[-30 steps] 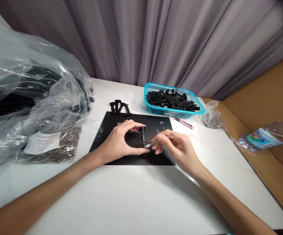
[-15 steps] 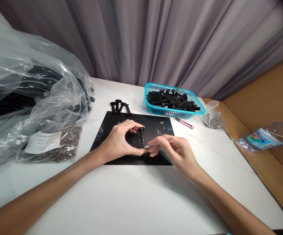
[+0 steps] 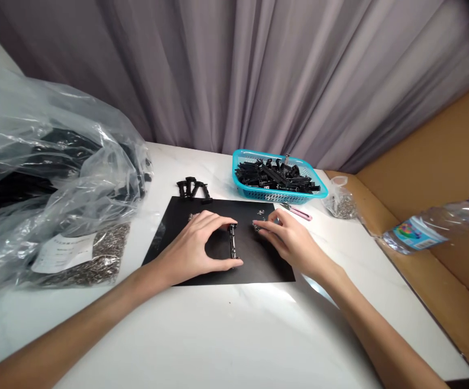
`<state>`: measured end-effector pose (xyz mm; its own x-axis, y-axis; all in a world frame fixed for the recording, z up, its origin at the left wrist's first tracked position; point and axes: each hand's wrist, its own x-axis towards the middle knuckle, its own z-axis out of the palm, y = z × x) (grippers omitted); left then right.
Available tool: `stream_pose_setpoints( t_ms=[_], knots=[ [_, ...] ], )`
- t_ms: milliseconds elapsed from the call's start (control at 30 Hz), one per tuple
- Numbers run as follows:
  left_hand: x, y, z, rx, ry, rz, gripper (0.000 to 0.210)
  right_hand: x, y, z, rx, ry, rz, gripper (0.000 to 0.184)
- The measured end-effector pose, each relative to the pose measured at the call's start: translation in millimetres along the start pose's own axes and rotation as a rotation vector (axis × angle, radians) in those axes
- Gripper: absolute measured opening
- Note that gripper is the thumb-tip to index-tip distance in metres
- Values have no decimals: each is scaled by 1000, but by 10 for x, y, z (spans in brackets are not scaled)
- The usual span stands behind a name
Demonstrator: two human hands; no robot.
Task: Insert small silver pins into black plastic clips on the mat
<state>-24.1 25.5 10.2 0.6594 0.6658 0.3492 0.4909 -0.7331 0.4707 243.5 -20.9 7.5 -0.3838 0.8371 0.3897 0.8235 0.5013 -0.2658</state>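
My left hand (image 3: 196, 243) grips a narrow black plastic part (image 3: 233, 241) by its two ends, between thumb and fingers, above a black mat (image 3: 214, 275). To the right, my right hand (image 3: 293, 237) is lowered to the mat with its fingers drawn together. Its fingertips touch a little cluster of small silvery metal pieces (image 3: 256, 227); whether something is held among the fingers is hidden. A few more metal pieces (image 3: 261, 212) lie just beyond. Other bits (image 3: 191, 217) show behind my left hand.
Several black parts (image 3: 194, 189) lie behind the mat. A blue basket (image 3: 281, 196) of black parts stands at the back, a pink-handled cutter (image 3: 299, 212) before it. Bags of metal pieces (image 3: 100, 259) (image 3: 342, 205) flank the area. At right lies a plastic bottle (image 3: 421, 232).
My right hand has left the black part's lower end, where it held a thin metal tool, and moved right to the metal pieces. My left hand still grips the part. The view has shifted slightly.
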Motion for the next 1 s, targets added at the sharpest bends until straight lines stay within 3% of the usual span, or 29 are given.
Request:
stream_pose_setpoints(
  t_ms=[300,500,733,1000],
  knots=[
    [1,-26,26,74,-1,45,64,-21,204,67,-216,-13,113,45],
    [4,-23,12,118,-23,62,66,-34,200,44,-160,-126,46,43],
    [-2,-51,37,125,13,71,67,15,186,136,-69,96,160,24],
    [-8,-67,53,155,-5,87,67,32,214,165,193,106,230,17]
  ],
)
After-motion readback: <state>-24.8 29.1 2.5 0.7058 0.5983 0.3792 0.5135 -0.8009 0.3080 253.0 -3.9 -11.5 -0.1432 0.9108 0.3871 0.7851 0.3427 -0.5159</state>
